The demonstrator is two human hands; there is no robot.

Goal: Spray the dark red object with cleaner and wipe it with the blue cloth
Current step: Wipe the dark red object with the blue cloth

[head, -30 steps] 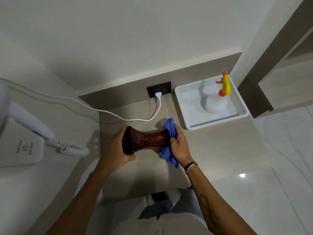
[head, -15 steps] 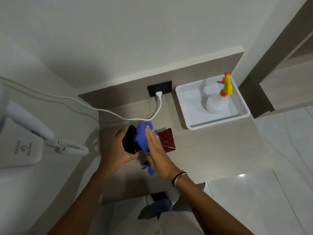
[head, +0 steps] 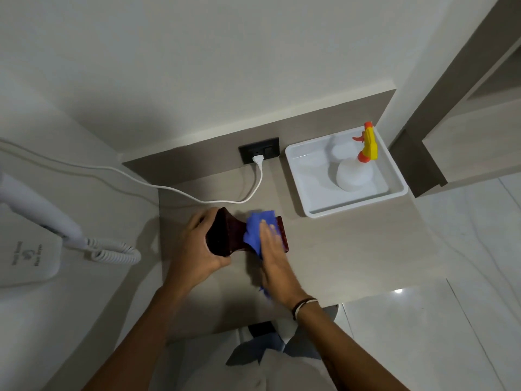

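Note:
The dark red object (head: 225, 235), a glittery vase lying on its side, is held just above the counter. My left hand (head: 197, 244) grips its wide left end. My right hand (head: 275, 258) presses the blue cloth (head: 258, 227) over the vase's narrow middle and right part, fingers fairly flat on the cloth. A tail of the cloth hangs below my right wrist. The vase's right end (head: 282, 234) shows past the cloth. The spray bottle (head: 355, 170), white with a yellow and orange trigger head, stands in the white tray (head: 310, 198) at the back right.
A white cable (head: 169, 189) runs from the black wall socket (head: 259, 150) across the counter's back to the left. A wall-mounted hair dryer (head: 36, 221) with a coiled cord hangs at the left. The counter's front edge is close to my body; tiled floor lies to the right.
My right hand with the cloth went from the vase's right end to its left part, and has now slid back toward the right. My left hand kept its grip.

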